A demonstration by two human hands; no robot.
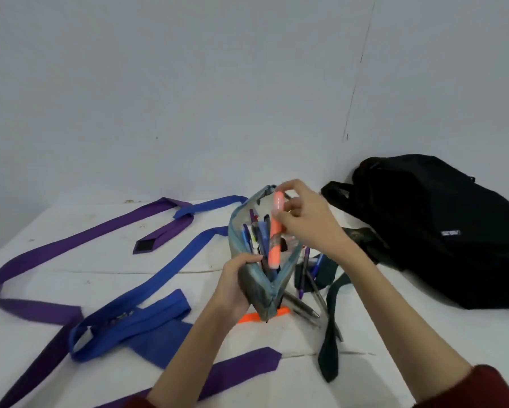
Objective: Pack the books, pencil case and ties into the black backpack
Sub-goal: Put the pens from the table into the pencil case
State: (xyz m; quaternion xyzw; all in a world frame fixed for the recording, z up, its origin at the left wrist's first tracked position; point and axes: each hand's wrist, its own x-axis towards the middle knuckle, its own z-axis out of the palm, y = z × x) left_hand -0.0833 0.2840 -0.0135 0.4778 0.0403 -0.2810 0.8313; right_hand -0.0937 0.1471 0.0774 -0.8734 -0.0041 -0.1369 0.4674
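A: What is the left hand (pixel 232 285) doing?

B: Its fingers curl round the near end of the pencil case (pixel 265 254), gripping it so the unzipped mouth faces up. Pens stand inside, just beyond the fingertips.

A: And the right hand (pixel 304 222)?

B: It pinches an orange highlighter (pixel 275 231) near its top, between thumb and fingers. The highlighter's lower end is down inside the case, between the two hands.

A: Anything below the case?

B: Loose pens (pixel 307 293) lie on the table (pixel 394 304) just under and right of the left fingers, and another orange marker (pixel 249 318) lies flat beneath the case, close to the left wrist.

A: Where are the ties?

B: A blue tie (pixel 147 293) and a purple tie (pixel 35 257) sprawl on the table left of the left hand, well apart from the fingers. A dark tie (pixel 329 343) runs beneath the right forearm.

A: The backpack?

B: The backpack (pixel 441 231) lies on its side, right of the right hand, near but not touching the fingers. I cannot tell whether it is open.
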